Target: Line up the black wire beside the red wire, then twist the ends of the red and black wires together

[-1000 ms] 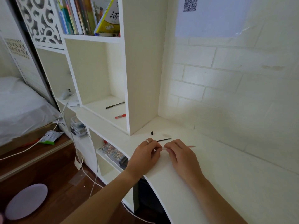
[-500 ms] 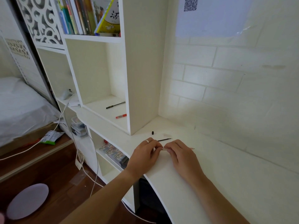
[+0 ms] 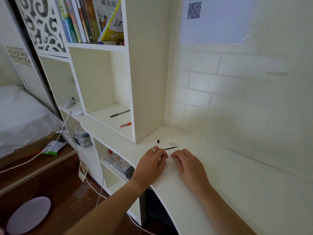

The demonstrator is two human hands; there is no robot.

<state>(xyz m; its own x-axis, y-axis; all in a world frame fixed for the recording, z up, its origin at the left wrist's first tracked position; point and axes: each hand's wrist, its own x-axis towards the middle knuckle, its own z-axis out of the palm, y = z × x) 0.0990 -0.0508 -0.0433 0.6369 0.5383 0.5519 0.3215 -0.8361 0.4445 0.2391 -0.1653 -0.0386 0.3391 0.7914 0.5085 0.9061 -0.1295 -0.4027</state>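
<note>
Two hands are working together on the near part of the white desk [image 3: 237,192]: I am pinching a small clear pen part [image 3: 169,157] between the fingertips of my left hand [image 3: 150,164] and my right hand [image 3: 188,165], both curled tight around it. Most of it is hidden by my fingers. Its long axis seems to be running left to right; which end is the tip I cannot tell. I judge this to be mid-assembly. Lying just beyond: one black refill [image 3: 170,148], pointing right and slightly far; one black cap [image 3: 158,141]; one clear piece [image 3: 173,143]. Next, I judge, calls for reaching the refill and lining it up end to end.
</note>
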